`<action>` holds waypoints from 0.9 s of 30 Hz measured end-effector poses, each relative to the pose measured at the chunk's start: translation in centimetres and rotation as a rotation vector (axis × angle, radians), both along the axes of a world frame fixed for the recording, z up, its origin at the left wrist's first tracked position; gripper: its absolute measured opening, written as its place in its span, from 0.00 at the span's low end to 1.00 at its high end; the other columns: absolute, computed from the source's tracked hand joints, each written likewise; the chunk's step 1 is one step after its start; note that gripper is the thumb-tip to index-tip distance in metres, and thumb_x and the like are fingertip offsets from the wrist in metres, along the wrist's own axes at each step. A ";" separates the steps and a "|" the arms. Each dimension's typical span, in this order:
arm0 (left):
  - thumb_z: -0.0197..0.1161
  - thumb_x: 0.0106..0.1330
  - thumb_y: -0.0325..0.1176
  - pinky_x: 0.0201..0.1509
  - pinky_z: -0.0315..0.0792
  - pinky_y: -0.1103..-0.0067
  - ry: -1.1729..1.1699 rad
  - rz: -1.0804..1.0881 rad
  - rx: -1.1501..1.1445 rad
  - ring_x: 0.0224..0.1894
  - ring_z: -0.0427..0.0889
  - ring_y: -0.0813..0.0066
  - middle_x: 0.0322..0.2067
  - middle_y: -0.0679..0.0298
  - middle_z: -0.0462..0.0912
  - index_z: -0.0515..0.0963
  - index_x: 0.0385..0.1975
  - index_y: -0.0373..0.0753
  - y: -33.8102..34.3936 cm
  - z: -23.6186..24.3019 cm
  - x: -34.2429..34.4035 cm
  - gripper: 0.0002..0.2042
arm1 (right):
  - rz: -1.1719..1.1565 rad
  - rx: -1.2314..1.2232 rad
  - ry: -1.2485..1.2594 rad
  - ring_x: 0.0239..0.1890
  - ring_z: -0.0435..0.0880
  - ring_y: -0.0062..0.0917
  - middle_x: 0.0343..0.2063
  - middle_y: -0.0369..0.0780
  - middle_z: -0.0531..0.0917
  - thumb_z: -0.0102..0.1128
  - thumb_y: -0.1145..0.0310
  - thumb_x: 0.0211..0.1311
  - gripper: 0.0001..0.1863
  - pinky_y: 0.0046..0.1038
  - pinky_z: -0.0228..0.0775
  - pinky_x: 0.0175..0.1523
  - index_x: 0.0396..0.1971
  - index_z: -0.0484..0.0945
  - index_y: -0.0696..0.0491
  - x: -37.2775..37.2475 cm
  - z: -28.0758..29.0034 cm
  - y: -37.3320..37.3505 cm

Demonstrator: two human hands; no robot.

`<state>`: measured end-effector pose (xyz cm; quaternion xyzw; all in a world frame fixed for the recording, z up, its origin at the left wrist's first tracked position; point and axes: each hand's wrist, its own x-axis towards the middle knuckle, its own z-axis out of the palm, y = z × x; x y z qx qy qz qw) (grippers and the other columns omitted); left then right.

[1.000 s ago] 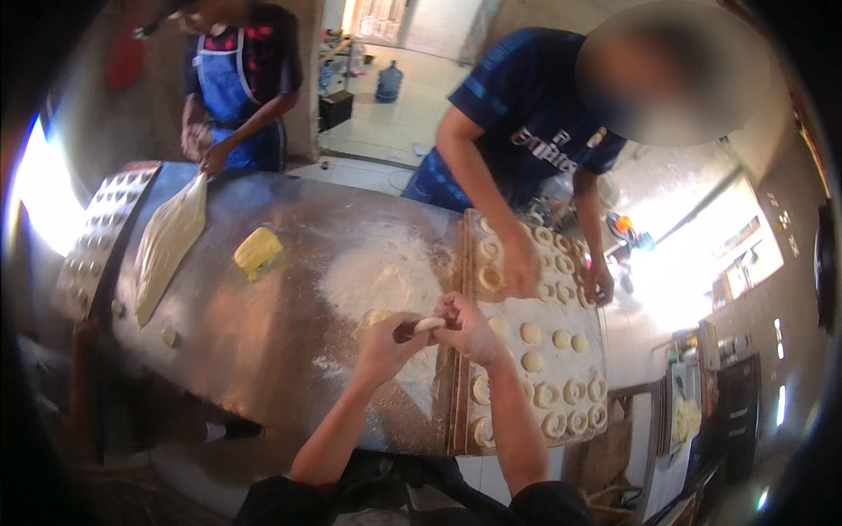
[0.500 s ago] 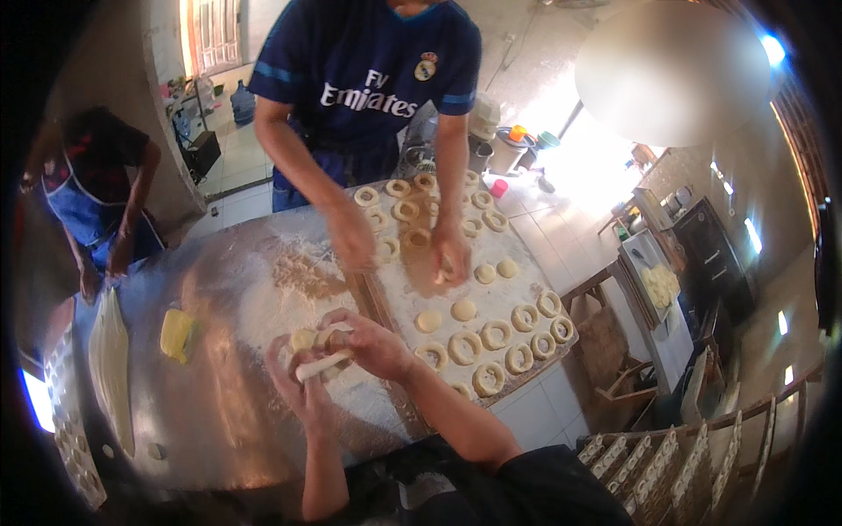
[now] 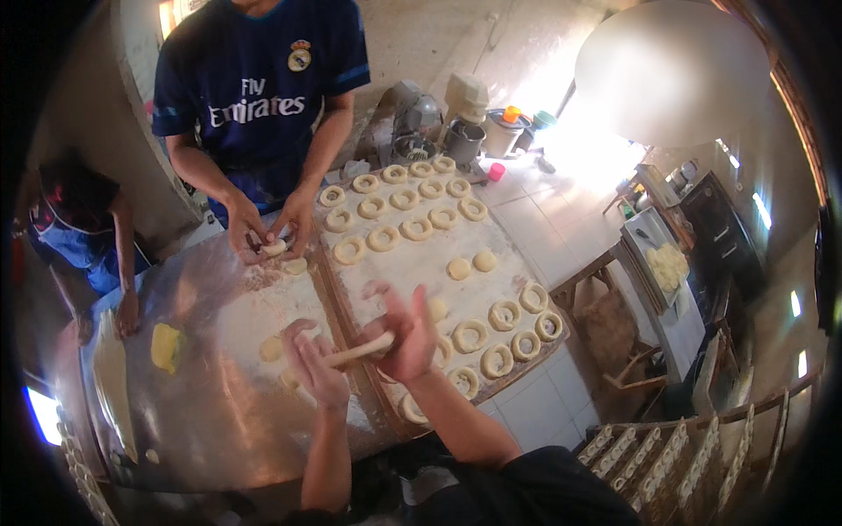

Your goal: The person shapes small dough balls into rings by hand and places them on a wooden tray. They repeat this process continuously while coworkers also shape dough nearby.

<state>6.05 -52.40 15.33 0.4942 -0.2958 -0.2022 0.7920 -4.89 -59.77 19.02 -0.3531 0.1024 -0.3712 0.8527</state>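
Suddenly, from my remote seat, I saw the pale dough strand [image 3: 358, 351] stretched out in a nearly straight line between the two hands. Half a second earlier it had been bunched near both sets of fingertips; now it bridged the gap in mid-air, tilted up toward the right. Its far end lay against the palm of the right hand [image 3: 414, 337], whose fingers had spread wide and curved, not closed around it. The near end met the left hand [image 3: 320, 368], fingers raised and close together; I could not tell whether they pinched the dough or merely pressed it. I took that to mean the piece was being worked between the palms and was supported rather than gripped, so it could easily slip or sag.

Just beside the left hand, a flat dough round [image 3: 270, 349] lay on the floury bench [image 3: 210, 412]. Behind and under the right hand was the floured board [image 3: 386, 272], bearing dough rings [image 3: 459, 338] and a few more rounds. Opposite, a co-worker's hands [image 3: 254, 237] had left the board and come together over the bench around another dough piece [image 3: 274, 249], which unblocked my view of the far rings.
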 end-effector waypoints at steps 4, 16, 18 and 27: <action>0.44 0.75 0.30 0.41 0.72 0.73 -0.461 0.046 0.173 0.36 0.79 0.63 0.38 0.53 0.78 0.74 0.42 0.35 -4.5 1.6 -5.1 0.10 | 0.031 -0.284 0.243 0.22 0.69 0.16 0.18 0.30 0.68 0.45 0.42 0.71 0.31 0.18 0.63 0.28 0.65 0.58 0.45 -4.8 0.1 -3.2; 0.44 0.75 0.29 0.35 0.76 0.63 -0.494 -0.292 0.412 0.33 0.84 0.46 0.42 0.47 0.81 0.66 0.55 0.40 -12.8 2.9 -15.5 0.12 | -0.268 -0.659 0.423 0.14 0.69 0.19 0.11 0.33 0.70 0.42 0.41 0.71 0.33 0.22 0.57 0.21 0.65 0.55 0.50 -15.7 0.2 -12.0; 0.44 0.75 0.30 0.36 0.75 0.60 -0.562 -0.208 0.388 0.33 0.82 0.41 0.40 0.46 0.81 0.64 0.56 0.41 -14.3 3.0 -16.7 0.12 | -0.047 -0.489 0.602 0.15 0.69 0.15 0.13 0.32 0.70 0.42 0.48 0.73 0.27 0.17 0.55 0.20 0.63 0.59 0.49 -16.9 -0.4 -13.0; 0.45 0.76 0.36 0.36 0.72 0.54 -0.470 -0.250 0.536 0.35 0.81 0.38 0.31 0.42 0.81 0.63 0.55 0.44 -18.0 2.7 -17.8 0.12 | -0.079 -0.409 0.795 0.40 0.84 0.39 0.28 0.43 0.83 0.45 0.42 0.72 0.35 0.36 0.73 0.48 0.67 0.54 0.51 -17.0 -4.8 -18.6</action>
